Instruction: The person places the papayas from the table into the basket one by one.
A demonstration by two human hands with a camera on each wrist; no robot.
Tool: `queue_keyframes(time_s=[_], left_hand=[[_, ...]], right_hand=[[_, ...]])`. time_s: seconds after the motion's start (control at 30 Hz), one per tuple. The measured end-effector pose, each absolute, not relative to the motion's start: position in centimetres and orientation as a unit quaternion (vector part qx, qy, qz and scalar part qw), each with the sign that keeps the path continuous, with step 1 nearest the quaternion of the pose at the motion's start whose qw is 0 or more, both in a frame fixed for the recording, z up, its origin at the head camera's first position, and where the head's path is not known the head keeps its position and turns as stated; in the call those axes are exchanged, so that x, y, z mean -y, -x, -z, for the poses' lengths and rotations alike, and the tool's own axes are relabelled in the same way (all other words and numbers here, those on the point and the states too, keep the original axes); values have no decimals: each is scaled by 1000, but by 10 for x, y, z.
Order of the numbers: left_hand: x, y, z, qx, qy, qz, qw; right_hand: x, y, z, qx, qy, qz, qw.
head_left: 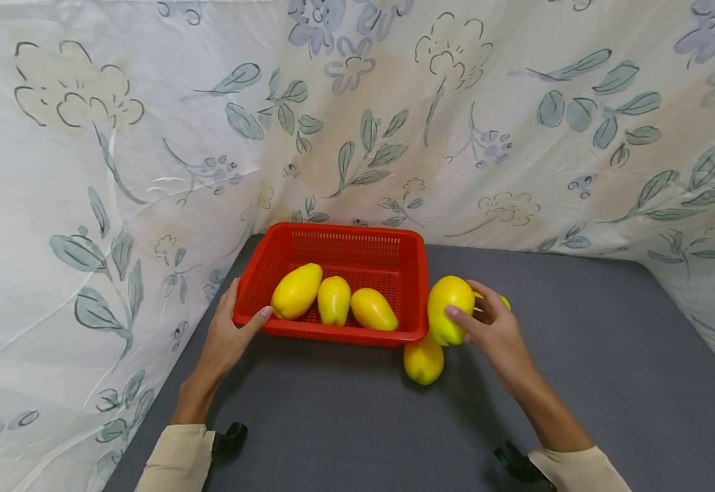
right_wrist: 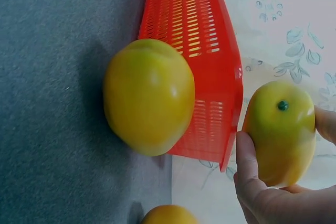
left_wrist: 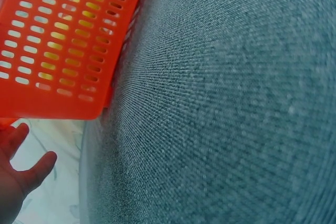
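My right hand (head_left: 495,328) holds a yellow mango (head_left: 450,309) between thumb and fingers, just off the right end of the red basket (head_left: 333,331). In the right wrist view this mango (right_wrist: 281,135) shows a small green stem nub. Another mango (head_left: 423,361) lies on the table by the basket's front right corner. Beyond the right hand, a further mango (head_left: 505,301) is mostly hidden. Three yellow mangoes (head_left: 335,301) lie inside the basket. At the basket's left end, my left hand (head_left: 228,338) grips the rim, its thumb over the front left corner.
A dark grey cloth (head_left: 345,417) covers the table. White flowered fabric (head_left: 357,102) hangs behind it and along the left side, close to the basket's back. Black straps with dark devices (head_left: 231,441) sit at both wrists.
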State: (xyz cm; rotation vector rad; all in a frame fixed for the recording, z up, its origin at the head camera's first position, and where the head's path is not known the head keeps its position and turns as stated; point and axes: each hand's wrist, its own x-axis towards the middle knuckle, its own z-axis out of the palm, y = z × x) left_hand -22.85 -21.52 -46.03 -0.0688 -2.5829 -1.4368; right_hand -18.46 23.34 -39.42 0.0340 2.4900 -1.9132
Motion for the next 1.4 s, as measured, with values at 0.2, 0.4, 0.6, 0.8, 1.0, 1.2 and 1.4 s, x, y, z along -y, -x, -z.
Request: queue_keyframes(time_s=[0.2,0.4,0.6,0.8,1.0,1.2,1.4], left_hand=[[217,227,461,871,24,483,89],[218,226,460,870,27,484,87],[219,227,460,871,27,483,90],[221,227,460,872,25,481,88],[222,229,460,872,26,481,85],[222,230,460,873,29,479,87],[222,230,459,873,30,479,86]], right_hand=[[-223,185,389,-789,-1,614,-1],[-213,184,386,-785,6,620,5],[-203,185,385,-779,11,627,5],[-198,185,387,-765,21,644,-5],[-202,183,390,-778,18,628,-16],[-209,182,394,-787,4,617,-15],[-216,181,398,-788,-4,615,-14]])
